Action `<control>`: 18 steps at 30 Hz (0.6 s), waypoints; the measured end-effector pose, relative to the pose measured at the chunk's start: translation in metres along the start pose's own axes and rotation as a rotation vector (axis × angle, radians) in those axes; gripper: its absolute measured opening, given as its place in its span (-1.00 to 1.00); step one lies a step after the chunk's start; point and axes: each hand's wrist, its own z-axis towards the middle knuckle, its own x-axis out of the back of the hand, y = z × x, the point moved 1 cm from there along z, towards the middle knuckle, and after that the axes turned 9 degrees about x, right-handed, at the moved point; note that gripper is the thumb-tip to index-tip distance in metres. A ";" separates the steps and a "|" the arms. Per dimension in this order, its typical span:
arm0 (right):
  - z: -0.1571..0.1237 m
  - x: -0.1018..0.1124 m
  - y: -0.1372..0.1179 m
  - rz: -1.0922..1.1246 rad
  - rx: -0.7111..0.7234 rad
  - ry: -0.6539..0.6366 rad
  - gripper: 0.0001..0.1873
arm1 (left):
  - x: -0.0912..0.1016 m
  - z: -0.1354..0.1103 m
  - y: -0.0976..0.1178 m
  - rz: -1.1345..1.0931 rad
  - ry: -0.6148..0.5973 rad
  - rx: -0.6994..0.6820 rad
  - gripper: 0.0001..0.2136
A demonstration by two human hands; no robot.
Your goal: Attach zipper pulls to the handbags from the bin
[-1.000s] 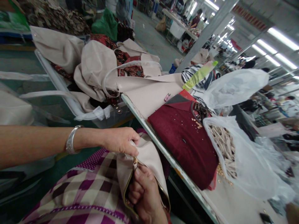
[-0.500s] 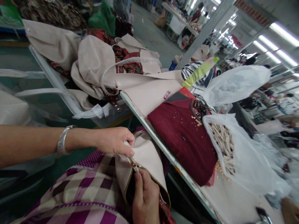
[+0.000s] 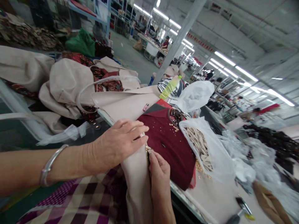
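Note:
My left hand (image 3: 116, 144), with a silver bangle on its wrist, grips the top edge of a beige bag piece (image 3: 137, 183) that hangs down over my checked lap. Its fingers are closed on the fabric beside a gold zipper (image 3: 147, 152). My right hand (image 3: 158, 174) is just below, pinching the zipper end between thumb and finger. Both hands are raised in front of the table edge, next to a dark red pad (image 3: 168, 146) scattered with small gold studs.
A pile of beige bags with patterned lining (image 3: 77, 84) fills the left. On the table (image 3: 210, 199) lie a clear plastic bag of pale strips (image 3: 203, 146), more plastic bags (image 3: 193, 96), a yellow-green bottle (image 3: 170, 87) and a small tool (image 3: 243, 207). Other workers sit far behind.
Both hands lifted the beige piece from my lap up to table-edge height. The right hand moved up along the zipper to its top end. The view tilted upward.

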 end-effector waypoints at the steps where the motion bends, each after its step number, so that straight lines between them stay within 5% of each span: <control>1: 0.006 -0.003 0.002 0.034 0.008 0.005 -0.54 | -0.006 -0.001 0.005 0.045 0.035 -0.045 -0.75; 5: 0.024 -0.015 0.013 -0.015 0.126 0.008 -0.59 | -0.038 -0.007 0.011 0.074 -0.058 -0.121 -0.72; 11: 0.042 -0.013 0.028 -0.212 0.137 0.026 -0.60 | -0.084 -0.014 -0.014 0.022 -0.066 -0.131 -0.69; 18: 0.031 0.004 0.018 -0.407 0.086 -0.146 -0.62 | -0.097 -0.015 -0.019 0.036 -0.061 -0.131 -0.66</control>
